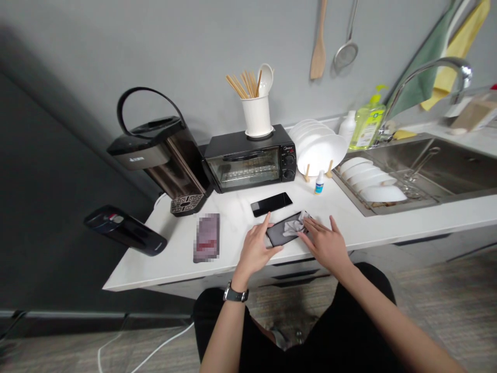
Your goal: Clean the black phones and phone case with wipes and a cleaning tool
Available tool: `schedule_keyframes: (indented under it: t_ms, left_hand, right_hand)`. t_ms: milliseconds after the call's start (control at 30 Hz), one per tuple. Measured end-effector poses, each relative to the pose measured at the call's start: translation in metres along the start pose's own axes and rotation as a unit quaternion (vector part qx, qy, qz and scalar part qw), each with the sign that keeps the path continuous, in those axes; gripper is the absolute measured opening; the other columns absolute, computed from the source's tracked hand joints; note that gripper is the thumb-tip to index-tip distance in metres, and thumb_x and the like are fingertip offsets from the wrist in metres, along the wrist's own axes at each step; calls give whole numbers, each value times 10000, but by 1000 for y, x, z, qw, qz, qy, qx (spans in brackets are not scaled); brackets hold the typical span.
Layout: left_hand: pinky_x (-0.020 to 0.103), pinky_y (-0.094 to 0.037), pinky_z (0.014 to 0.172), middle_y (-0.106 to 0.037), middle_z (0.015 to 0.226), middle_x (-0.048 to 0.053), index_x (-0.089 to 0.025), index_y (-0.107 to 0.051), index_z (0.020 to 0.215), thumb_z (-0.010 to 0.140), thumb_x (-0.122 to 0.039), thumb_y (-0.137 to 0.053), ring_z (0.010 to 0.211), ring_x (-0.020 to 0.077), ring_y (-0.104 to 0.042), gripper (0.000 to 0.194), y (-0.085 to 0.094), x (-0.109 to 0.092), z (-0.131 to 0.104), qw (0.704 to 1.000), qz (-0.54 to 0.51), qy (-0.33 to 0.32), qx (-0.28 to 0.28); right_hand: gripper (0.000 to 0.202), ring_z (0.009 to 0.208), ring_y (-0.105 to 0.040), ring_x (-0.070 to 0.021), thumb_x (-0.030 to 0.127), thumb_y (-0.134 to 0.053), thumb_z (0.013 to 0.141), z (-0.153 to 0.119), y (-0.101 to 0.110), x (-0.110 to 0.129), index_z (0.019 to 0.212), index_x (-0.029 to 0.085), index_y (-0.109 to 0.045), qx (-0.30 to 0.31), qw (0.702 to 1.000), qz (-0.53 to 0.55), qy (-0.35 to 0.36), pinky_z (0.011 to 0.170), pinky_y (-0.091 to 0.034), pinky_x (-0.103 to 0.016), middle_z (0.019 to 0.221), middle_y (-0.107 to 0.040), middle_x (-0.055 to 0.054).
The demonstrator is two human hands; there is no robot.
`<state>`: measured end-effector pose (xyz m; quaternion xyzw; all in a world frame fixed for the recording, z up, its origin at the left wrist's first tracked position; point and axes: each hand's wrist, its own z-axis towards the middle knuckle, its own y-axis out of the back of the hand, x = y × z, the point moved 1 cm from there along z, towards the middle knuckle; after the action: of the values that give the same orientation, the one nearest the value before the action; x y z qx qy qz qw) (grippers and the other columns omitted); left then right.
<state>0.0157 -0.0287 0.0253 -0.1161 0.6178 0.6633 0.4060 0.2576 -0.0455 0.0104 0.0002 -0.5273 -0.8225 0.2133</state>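
A dark, flat, phone-sized case [276, 235] lies on the white counter near its front edge. My left hand [256, 249] rests at its left end, thumb and fingers apart around the corner. On top of the case is a crumpled grey cloth [294, 226], which my right hand [325, 241] presses down with its fingers. Just behind lies a black phone [271, 204], screen up. A small white bottle with a blue label [319, 183] stands behind my right hand.
A blurred purplish packet [207, 237] lies left of my hands. Farther left are a dark bottle [126, 231] and a water dispenser [163, 160]. Behind stand a toaster oven [250, 165] and racked plates [322, 153]. The sink [458, 167] is at right.
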Motion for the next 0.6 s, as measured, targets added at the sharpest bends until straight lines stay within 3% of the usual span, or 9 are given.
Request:
schedule_keyframes:
  t_ms: [133, 233, 300, 400, 600]
  left_hand:
    - [472, -385, 1147, -624, 1450, 67, -340, -159, 1679, 838, -330, -816, 1300, 289, -546, 1067, 0, 3, 0, 1000, -8, -2, -1]
    - [456, -404, 1140, -628, 1438, 70, -321, -185, 1677, 822, -214, -763, 1289, 278, -551, 1037, -1, 6, -1, 1000, -14, -5, 7]
    - [445, -417, 1130, -626, 1438, 67, -320, -198, 1674, 800, -158, -737, 1282, 271, -554, 1040, -1, 7, -2, 1000, -14, -2, 10]
    - [449, -409, 1136, -624, 1444, 64, -330, -195, 1673, 805, -176, -763, 1295, 272, -550, 1049, -1, 5, -3, 1000, -7, 3, 5]
    - [488, -394, 1137, -635, 1434, 71, -359, -188, 1670, 811, -334, -856, 1299, 299, -555, 1089, 1, -1, -3, 1000, 10, -7, 10]
  right_hand:
    - [594, 1369, -578, -401, 543, -505, 1056, 13, -15, 34, 1384, 63, -632, 0, 1000, 5, 13, 1195, -316, -648, 1418, -647, -250]
    - [604, 1374, -580, -365, 550, -567, 1025, 11, -23, 72, 1387, 71, -631, 30, 994, 73, 75, 1185, -382, -573, 1419, -654, -230]
    - [586, 1360, -599, -332, 549, -589, 1015, 6, -22, 84, 1389, 100, -633, 49, 987, 115, 101, 1182, -403, -542, 1432, -653, -202]
    - [471, 1374, -596, -292, 500, -559, 1046, -5, -12, 71, 1382, 180, -644, 55, 985, 130, 99, 1206, -369, -559, 1427, -673, -137]
    - [444, 1369, -602, -290, 466, -443, 1101, -18, 4, 0, 1406, 195, -617, 20, 999, 29, 39, 1242, -279, -602, 1419, -678, -133]
